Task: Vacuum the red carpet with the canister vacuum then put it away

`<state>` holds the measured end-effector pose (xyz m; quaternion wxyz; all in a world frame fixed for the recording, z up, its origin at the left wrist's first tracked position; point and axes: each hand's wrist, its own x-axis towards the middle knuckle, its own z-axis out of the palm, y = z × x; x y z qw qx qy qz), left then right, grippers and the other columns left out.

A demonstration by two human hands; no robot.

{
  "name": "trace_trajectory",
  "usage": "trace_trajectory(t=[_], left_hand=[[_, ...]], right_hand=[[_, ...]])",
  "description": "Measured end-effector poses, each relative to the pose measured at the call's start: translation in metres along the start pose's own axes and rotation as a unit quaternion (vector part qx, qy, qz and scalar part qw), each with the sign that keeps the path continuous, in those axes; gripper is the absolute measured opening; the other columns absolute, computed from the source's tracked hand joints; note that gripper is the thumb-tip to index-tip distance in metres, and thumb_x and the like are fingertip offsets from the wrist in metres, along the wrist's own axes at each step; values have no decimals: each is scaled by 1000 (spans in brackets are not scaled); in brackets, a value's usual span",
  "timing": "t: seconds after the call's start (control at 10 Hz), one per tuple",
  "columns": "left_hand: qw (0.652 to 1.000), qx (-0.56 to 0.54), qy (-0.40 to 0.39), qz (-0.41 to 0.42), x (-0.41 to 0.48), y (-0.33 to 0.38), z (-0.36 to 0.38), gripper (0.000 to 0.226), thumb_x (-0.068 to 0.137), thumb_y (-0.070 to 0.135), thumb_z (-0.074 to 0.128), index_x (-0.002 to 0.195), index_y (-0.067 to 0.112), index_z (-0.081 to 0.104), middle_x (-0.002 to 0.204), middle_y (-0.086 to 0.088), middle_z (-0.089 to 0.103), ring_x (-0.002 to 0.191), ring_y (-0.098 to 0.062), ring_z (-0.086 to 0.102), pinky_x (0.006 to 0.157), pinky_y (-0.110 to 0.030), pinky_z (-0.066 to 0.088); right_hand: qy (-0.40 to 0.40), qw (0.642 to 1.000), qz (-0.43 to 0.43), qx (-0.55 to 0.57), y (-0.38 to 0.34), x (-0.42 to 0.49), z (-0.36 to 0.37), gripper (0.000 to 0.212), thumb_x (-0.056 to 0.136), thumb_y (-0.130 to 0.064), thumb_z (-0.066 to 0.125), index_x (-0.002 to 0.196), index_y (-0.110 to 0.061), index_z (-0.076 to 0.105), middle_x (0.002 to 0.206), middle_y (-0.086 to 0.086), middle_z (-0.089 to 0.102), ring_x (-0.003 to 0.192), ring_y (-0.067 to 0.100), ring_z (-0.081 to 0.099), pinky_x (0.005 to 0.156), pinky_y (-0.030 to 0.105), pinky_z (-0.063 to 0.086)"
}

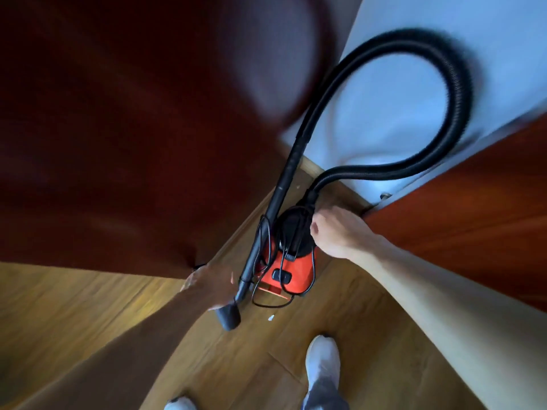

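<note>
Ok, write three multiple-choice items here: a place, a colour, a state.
1. The canister vacuum is over: A a table; B the wooden floor; C a staircase.
2. The hose is: A black; B grey; C white.
3. The right hand: A hangs free; B grips the vacuum's top; C presses the floor.
Key: 1 B, floorboards show around its body; 2 A, the whole loop is black; 3 B, its fingers curl over the black top.

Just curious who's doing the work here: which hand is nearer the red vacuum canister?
Right. The right hand grips the canister at its black top. The left hand, blurred, is down to the left of it, beside the wand.
</note>
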<state>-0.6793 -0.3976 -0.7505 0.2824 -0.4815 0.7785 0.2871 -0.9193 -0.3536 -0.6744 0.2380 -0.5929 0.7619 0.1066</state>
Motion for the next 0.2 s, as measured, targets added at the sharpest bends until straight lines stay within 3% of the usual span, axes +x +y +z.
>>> trace_trajectory(t=[0.1,0.2], left_hand=[[997,60,-2,43,-67,-2,-49,26,95,25,49,112,17,66,118,-8,68,109,-26,66,87,-34,52],[985,135,-33,101,-150,15,-96,26,97,23,46,116,13,63,115,-8,68,106,-26,66,79,-33,51]], right_hand=[[-78,995,51,27,-11,-80,-42,24,101,-22,42,91,-8,59,102,13,66,95,30,65,70,31,43],[-130,988,74,42,-37,-171,-79,28,103,-22,42,117,-7,60,122,9,63,111,26,61,85,32,46]])
